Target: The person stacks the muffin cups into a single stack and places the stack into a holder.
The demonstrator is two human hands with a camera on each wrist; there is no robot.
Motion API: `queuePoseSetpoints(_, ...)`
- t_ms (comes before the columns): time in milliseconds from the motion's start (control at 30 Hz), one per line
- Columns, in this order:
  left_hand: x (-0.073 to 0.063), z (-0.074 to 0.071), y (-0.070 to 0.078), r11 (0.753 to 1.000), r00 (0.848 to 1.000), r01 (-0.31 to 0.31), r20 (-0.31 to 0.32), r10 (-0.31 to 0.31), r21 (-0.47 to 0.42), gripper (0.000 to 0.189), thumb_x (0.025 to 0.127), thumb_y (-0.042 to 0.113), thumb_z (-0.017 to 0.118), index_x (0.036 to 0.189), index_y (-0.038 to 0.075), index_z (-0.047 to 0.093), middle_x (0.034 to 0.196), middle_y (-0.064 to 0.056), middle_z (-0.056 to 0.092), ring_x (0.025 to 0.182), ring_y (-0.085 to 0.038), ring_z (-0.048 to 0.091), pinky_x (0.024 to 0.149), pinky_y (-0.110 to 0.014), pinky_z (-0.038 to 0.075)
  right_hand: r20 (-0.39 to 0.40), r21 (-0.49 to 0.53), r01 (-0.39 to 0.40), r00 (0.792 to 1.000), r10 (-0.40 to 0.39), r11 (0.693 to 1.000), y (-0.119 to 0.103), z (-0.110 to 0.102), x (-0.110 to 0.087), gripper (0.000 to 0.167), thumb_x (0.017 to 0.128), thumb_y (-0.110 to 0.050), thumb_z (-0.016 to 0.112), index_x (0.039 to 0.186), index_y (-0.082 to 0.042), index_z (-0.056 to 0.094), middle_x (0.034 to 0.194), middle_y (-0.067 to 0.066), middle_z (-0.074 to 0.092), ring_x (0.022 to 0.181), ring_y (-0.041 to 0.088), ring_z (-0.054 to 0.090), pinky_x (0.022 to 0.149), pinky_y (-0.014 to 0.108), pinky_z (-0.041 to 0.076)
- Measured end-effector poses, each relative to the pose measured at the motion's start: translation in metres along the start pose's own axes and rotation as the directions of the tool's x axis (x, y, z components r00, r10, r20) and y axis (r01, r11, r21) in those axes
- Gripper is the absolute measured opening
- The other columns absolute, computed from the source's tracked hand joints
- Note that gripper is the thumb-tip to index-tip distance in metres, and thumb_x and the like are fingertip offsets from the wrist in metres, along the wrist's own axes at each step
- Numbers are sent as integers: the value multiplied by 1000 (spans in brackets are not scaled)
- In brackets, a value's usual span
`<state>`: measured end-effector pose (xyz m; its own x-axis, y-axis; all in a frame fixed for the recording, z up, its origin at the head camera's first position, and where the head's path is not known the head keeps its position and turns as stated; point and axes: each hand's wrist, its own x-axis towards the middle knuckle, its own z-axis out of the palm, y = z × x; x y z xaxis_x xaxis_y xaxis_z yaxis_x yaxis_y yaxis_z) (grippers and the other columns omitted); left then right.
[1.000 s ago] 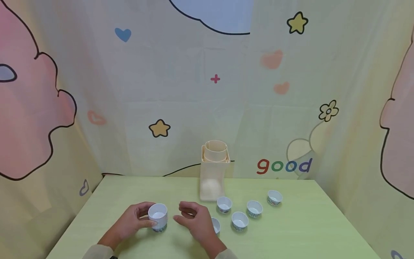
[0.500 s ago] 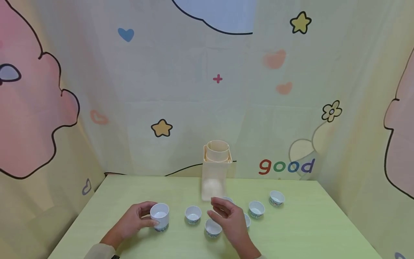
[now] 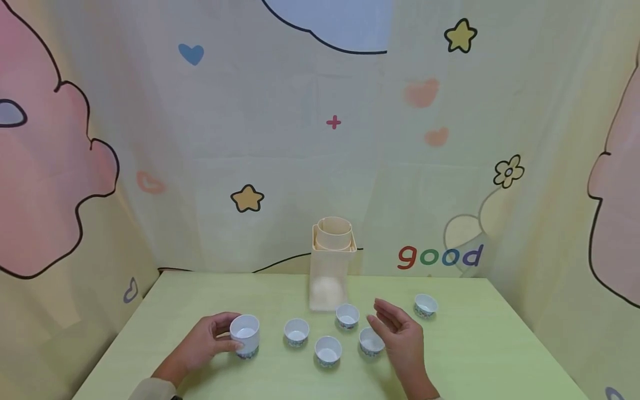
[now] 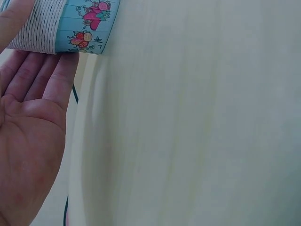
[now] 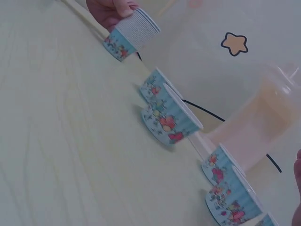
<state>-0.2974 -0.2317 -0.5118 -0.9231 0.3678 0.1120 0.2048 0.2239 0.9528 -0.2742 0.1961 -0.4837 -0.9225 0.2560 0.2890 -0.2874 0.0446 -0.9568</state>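
Observation:
My left hand (image 3: 209,340) grips a stack of nested paper cups (image 3: 245,338) by its side, thumb in front and fingers behind. In the left wrist view the stack (image 4: 87,23) shows many white rims and a light-blue wall with printed fruit. My right hand (image 3: 404,340) is over the right half of the table, its fingers loosely bent and the thumb apart from them. It partly covers a single paper cup (image 3: 370,341). Another cup just behind the hand is hidden in the head view. Nothing shows between the right fingers.
More single paper cups stand upright: one near the stack (image 3: 296,332), a front cup (image 3: 328,351), a middle cup (image 3: 347,316) and a far-right cup (image 3: 425,305). Behind them rises a cream holder (image 3: 329,278) with a round tube on top. A printed curtain (image 3: 280,139) backs the pale table (image 3: 475,344).
My right hand has moved right across the row of cups, uncovering the cups near the stack and covering one further right. My left hand keeps its place with the stack.

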Motion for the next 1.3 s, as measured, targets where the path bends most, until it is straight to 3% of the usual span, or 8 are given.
queuePoseSetpoints(167,0,0,0,1000,1000,-3,4,3,-4,68,83,18,86,137,-8,55,136,-26,62,122,-28,65,97,-27,58,-71,-65,21,997,-25,998,4,-24,13,47,81,-9,87,124,0,71,107,-19,74,101,-4,69,91,12,55)
queuePoseSetpoints(400,0,-1,-1,1000,1000,-6,3,6,-11,68,83,18,86,137,-8,55,136,-26,62,122,-28,64,97,-27,58,-203,-172,42,976,-77,984,10,-50,30,46,82,-18,88,123,-4,73,123,3,72,101,-8,64,94,9,52)
queuePoseSetpoints(667,-1,0,0,1000,1000,-16,0,16,-4,67,83,18,86,136,-9,56,135,-28,62,120,-23,66,97,-26,58,-295,-276,-37,954,-48,960,19,-70,50,55,83,-36,87,128,-9,70,134,9,67,114,3,58,95,0,44)
queuePoseSetpoints(767,-1,0,0,1000,1000,-17,4,17,-3,66,83,18,86,136,-8,56,135,-28,61,118,-16,66,98,-26,58,-276,-290,-78,961,-6,954,21,-76,57,63,84,-42,85,134,-10,66,140,8,64,127,15,56,109,12,43)
queuePoseSetpoints(833,-2,0,-1,1000,1000,-20,4,20,-3,66,84,18,86,136,-8,56,135,-28,61,116,-12,66,97,-25,58,-258,-288,-92,966,15,953,22,-79,60,68,83,-44,85,137,-10,63,145,10,61,135,23,53,119,27,41)
queuePoseSetpoints(933,-2,0,-2,1000,1000,-29,9,29,-11,66,84,17,85,137,-9,55,135,-29,61,114,-7,66,97,-24,58,-246,-290,-110,968,37,951,25,-83,64,73,83,-46,84,141,-8,60,151,13,55,141,32,47,122,47,37)
queuePoseSetpoints(1100,-2,1,-3,999,999,-38,16,38,-19,65,85,17,85,137,-10,55,135,-30,60,112,-3,66,96,-21,57,-258,-302,-144,964,65,942,30,-90,68,75,85,-42,84,144,-5,57,155,18,50,142,40,44,121,53,36)
queuePoseSetpoints(1300,-3,0,-3,999,999,-31,15,31,-30,65,85,16,85,137,-9,55,135,-28,61,112,-3,65,96,-22,57,-246,-353,-223,959,139,909,35,-94,78,88,84,-50,83,150,-3,49,157,22,45,147,43,38,120,58,35)
